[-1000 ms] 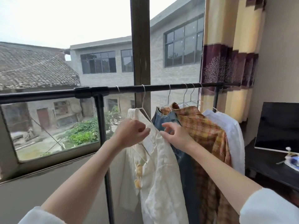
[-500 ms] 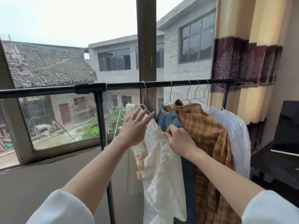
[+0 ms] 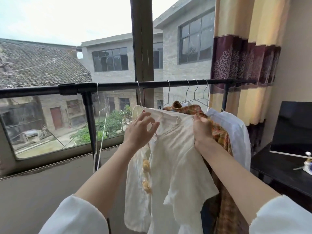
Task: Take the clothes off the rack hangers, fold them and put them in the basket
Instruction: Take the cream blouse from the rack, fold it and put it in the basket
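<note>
The cream blouse (image 3: 170, 149) stretches nine-to-three between both hands: left hand (image 3: 138, 130) fingers loosely spread at its collar, right hand (image 3: 201, 129) pinching the three-o'clock shoulder, nearer the hanger (image 3: 140, 97) tip.

L hand (image 3: 141, 128) fingers loosely spread; R hand (image 3: 201, 128) curled, gripping.
</note>
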Motion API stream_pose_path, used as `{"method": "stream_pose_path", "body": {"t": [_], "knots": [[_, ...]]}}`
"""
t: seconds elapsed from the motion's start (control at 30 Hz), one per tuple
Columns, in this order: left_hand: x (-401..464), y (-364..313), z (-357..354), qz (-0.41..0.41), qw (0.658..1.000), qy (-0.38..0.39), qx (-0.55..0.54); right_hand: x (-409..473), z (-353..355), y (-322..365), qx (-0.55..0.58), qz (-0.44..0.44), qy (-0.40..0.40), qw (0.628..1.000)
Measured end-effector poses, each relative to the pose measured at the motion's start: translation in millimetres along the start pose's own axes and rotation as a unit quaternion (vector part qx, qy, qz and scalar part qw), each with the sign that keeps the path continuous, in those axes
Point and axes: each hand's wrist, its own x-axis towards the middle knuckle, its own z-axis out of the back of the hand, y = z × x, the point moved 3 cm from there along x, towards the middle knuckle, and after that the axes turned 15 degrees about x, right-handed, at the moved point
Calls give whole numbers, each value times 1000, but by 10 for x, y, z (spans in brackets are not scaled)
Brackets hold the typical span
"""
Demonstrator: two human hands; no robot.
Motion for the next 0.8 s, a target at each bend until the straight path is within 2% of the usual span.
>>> {"method": "stream_pose_path", "body": {"t": [0.07, 0.13, 0.17, 0.2, 0.27, 0.3, 0.33, 0.37, 0.4, 0.47, 0.53, 0.6, 0.63, 0.73, 0.8], "knots": [[-32, 78, -29, 2, 999, 5, -44, 40, 60, 27, -20, 31, 43, 998], [-46, 116, -58, 15, 992, -11, -125, -10, 57, 13, -138, 97, 143, 975], [-52, 120, -69, 30, 986, -20, -163, -57, 42, -37, -237, 116, 203, 943], [-54, 115, -85, 50, 979, -22, -197, -109, 31, -106, -346, 124, 255, 894], [-62, 101, -122, 91, 964, -8, -250, -221, -13, -234, -533, 126, 315, 775], [-68, 99, -139, 111, 956, 5, -271, -291, -49, -266, -590, 133, 332, 724], [-73, 105, -155, 124, 952, 18, -281, -353, -90, -278, -620, 151, 343, 689], [-73, 116, -166, 127, 953, 27, -272, -397, -125, -275, -626, 183, 349, 673], [-73, 140, -183, 125, 960, 31, -250, -431, -143, -256, -615, 220, 349, 672], [-86, 193, -170, 126, 972, 21, -198, -472, -164, -198, -560, 250, 369, 698], [-114, 212, -130, 127, 980, 8, -154, -496, -167, -222, -504, 152, 434, 731], [-133, 191, -106, 126, 986, -3, -111, -556, -188, -320, -462, 42, 492, 737], [-138, 170, -102, 129, 987, -3, -93, -578, -209, -370, -448, 38, 504, 738], [-118, 129, -131, 144, 987, -1, -70, -664, -271, -393, -421, 144, 500, 743], [-95, 136, -173, 145, 986, 2, -84, -773, -256, -415, -441, 233, 503, 706]]}}
